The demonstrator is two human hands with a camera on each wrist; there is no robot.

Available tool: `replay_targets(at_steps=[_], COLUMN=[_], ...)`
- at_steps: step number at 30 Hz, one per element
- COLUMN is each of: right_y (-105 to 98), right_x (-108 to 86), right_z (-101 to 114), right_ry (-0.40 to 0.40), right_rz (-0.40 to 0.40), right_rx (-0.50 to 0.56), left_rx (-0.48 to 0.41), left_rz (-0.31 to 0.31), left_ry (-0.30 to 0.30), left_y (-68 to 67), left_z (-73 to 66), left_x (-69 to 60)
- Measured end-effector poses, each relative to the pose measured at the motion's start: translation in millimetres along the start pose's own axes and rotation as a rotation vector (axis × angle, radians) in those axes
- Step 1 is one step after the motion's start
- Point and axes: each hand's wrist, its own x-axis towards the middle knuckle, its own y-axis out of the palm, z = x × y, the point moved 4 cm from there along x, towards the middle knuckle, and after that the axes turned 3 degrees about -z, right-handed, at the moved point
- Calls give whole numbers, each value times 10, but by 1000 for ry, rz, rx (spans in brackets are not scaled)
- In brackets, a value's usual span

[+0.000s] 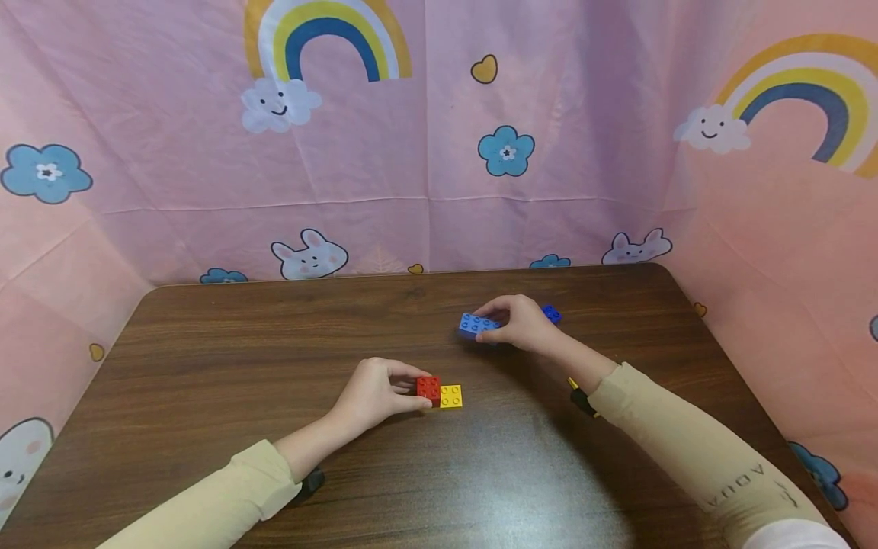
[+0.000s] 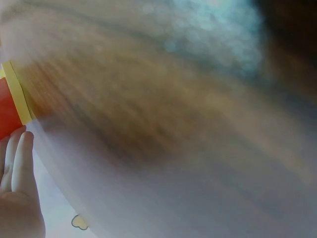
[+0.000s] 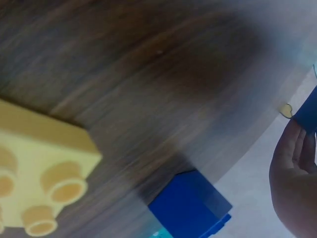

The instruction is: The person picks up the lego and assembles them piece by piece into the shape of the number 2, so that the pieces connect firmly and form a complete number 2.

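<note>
My left hand (image 1: 370,393) pinches a red brick (image 1: 428,387) between thumb and fingers. A yellow brick (image 1: 451,396) with studs on top touches the red one on its right; whether it also runs underneath is unclear. In the left wrist view, the red brick (image 2: 9,106) and a yellow edge (image 2: 19,94) show at the left border. Farther back on the table, my right hand (image 1: 523,324) holds a light blue studded brick (image 1: 475,325) by its right end. Part of that brick (image 3: 308,113) shows beside the fingers in the right wrist view.
Behind my right hand lies a darker blue brick (image 1: 552,313), also seen as a blue block (image 3: 190,206) in the right wrist view. A yellow studded brick (image 3: 44,163) lies close to that camera, mostly hidden by the wrist in the head view. Patterned pink cloth (image 1: 439,168) borders the brown table (image 1: 274,328).
</note>
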Motion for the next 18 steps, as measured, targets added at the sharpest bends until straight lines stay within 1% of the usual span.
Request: replay_targets(at_steps=[10,18], right_y=[49,83], right_x=[-80,-130], right_z=[122,190], right_ry=[-69,-105], right_rz=[36,70], right_rx=[-6,3], left_rx=[7,15], left_rz=[0,-5], left_ry=[13,19], left_y=[-1,-1], left_z=[-11,-13], left_x=[-1,1])
